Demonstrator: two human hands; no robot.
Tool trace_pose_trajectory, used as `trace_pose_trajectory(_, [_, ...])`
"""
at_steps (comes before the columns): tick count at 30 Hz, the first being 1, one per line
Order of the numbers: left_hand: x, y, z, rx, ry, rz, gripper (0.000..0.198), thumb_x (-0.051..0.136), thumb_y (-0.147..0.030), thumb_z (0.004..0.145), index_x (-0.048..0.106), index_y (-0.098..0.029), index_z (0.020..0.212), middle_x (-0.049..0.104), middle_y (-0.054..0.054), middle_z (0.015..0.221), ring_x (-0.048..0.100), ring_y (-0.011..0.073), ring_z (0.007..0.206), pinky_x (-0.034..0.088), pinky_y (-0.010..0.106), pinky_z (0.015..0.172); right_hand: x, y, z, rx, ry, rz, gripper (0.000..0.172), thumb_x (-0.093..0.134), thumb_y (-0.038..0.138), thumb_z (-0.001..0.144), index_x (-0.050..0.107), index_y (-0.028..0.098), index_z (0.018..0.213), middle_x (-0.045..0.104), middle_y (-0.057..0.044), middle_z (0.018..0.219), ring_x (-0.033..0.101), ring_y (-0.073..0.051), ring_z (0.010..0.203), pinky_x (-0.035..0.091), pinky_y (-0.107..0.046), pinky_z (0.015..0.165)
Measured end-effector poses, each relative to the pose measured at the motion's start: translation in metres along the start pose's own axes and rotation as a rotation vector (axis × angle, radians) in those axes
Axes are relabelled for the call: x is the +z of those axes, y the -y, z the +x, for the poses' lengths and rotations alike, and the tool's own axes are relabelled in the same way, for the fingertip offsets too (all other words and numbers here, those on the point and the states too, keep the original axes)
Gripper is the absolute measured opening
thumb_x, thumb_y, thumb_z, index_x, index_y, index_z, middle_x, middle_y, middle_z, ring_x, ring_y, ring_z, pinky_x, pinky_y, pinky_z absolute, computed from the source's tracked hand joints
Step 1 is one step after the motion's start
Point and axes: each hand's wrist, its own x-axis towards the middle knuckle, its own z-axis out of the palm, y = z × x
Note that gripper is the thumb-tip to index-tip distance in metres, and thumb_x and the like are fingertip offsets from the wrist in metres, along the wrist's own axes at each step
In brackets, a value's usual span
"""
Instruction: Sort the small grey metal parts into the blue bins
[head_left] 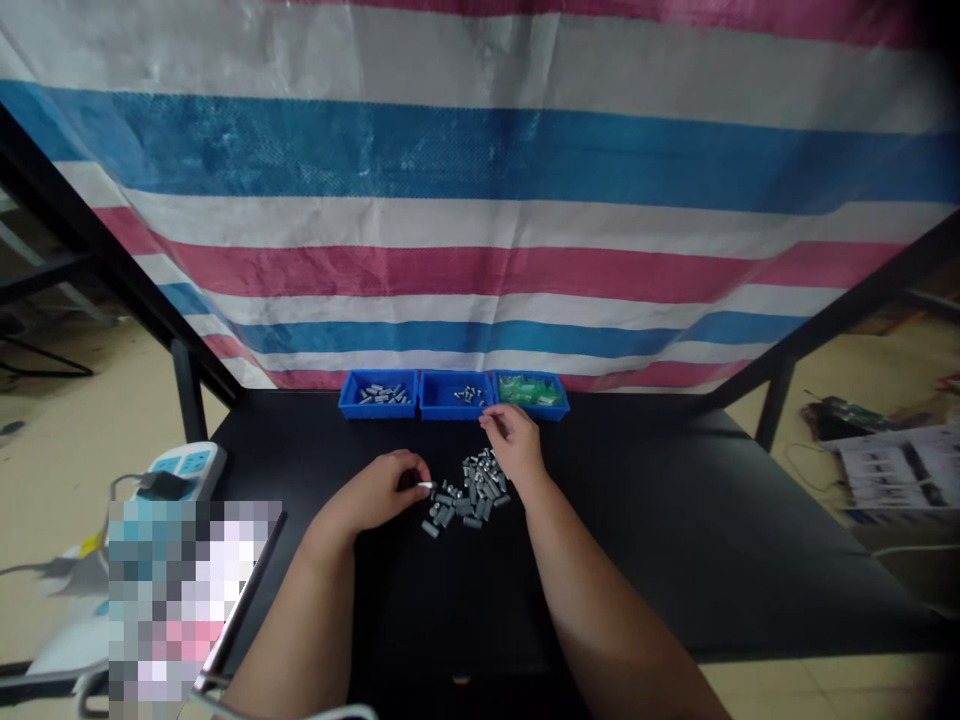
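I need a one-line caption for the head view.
Left hand pinches a small part beside a pile of grey metal spacers; right hand near three blue bins.

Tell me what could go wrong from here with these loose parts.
The left hand pinches a small silvery piece at the edge of the loose pile of grey metal parts, so a slip could lose it among them. The right hand is close to the row of blue bins, and a bump might jolt the middle blue bin and spill its contents.
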Motion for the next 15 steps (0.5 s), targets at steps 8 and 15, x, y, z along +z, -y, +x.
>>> trace_pose_trajectory(8, [0.006, 0.020, 0.026, -0.072, -0.517, -0.670, 0.034, 0.073, -0.045, 0.083, 0.058, -0.019, 0.099, 0.064, 0.000, 0.078, 0.059, 0.0104, 0.058, 0.046, 0.022, 0.056, 0.017, -0.015, 0.000, 0.153, -0.052, 0.192, 0.014, 0.067, 0.032, 0.083, 0.065, 0.021, 0.090, 0.068, -0.004, 0.084, 0.067, -0.018, 0.072, 0.057, -0.030, 0.068])
trace_pose_trajectory(15, [0.009, 0.035, 0.043, -0.134, -0.786, -1.106, 0.046, 0.086, -0.041, 0.070, 0.063, -0.017, 0.101, 0.072, 0.004, 0.090, 0.068, 0.0116, 0.071, 0.052, 0.021, 0.064, 0.032, -0.008, 0.011, 0.144, -0.117, 0.363, 0.035, 0.072, 0.042, 0.082, 0.067, 0.021, 0.110, 0.070, -0.011, 0.114, 0.070, -0.025, 0.104, 0.059, -0.041, 0.091])
